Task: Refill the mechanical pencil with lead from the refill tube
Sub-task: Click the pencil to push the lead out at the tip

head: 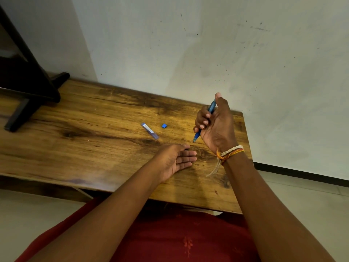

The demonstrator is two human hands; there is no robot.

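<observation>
Blue pencil gripped in right hand, right of centre, tip down and just above table, thumb over top end. Left hand relaxed, palm up, fingers straight, holding nothing, resting on wood below the tip. Clear tube lying flat at centre, apart from both hands. Small blue cap just right of tube, loose on the wood; whose cap, cannot tell.

Likely risks: any lead shaken from the tip could miss the palm and vanish against the wood grain. Cap could roll or get brushed off by a reaching wrist. Tube, if open, could spill thin leads when lifted carelessly; whether open, too small to tell. Leads snap easily if pinched hard or fed in at an angle.
</observation>
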